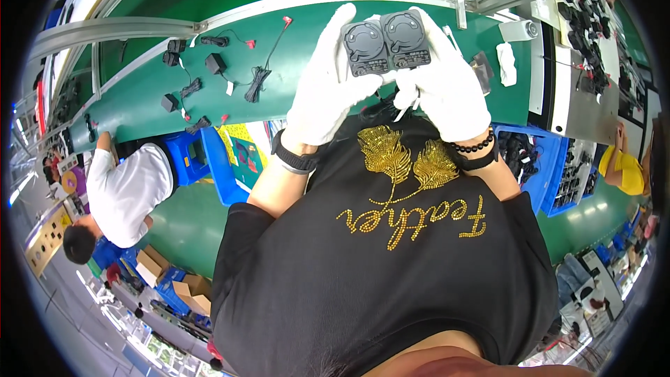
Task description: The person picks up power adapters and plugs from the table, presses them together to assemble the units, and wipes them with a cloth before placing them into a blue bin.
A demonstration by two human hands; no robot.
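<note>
Two black power adapters are held side by side above the green bench (279, 52), their faces with a round recess and printed panel turned toward me. My left hand (319, 91), in a white glove, is closed around the left power adapter (365, 47). My right hand (452, 87), also gloved in white, grips the right power adapter (406, 40). The two adapters nearly touch at their inner edges. Below them, dark cord (380, 108) hangs in front of my shirt, partly hidden by the gloves.
Several black adapters (216, 63) with bundled cords (257, 85) lie on the bench at left. At right are a white cylinder (520, 31), a white glove (506, 64) and a blue bin (551, 160) of dark parts. A metal rail (293, 4) crosses behind; a person (129, 188) works at far left.
</note>
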